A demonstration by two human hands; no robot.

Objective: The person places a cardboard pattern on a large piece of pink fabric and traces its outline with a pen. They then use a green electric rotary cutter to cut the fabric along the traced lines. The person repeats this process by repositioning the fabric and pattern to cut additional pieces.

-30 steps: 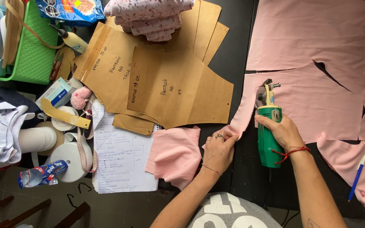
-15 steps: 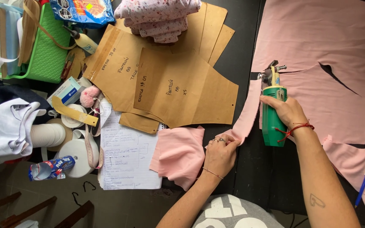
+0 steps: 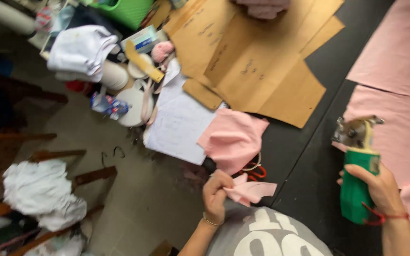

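My left hand (image 3: pixel 217 192) is pinching a small pink fabric scrap (image 3: pixel 251 190) off the edge of the dark surface (image 3: pixel 309 156). My right hand (image 3: pixel 380 189) is clenching the green electric fabric cutter (image 3: pixel 358 175) upright beside the pink cloth (image 3: pixel 404 137). I am thinking the blade could nick that cloth, because my eyes are turning away.

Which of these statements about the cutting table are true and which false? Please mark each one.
1. The right hand grips a green electric fabric cutter. True.
2. The left hand holds a blue pen. False: it pinches a small pink fabric scrap.
3. Brown paper pattern pieces lie on the black table. True.
4. The large pink fabric is spread on the floor. False: it lies on the table.
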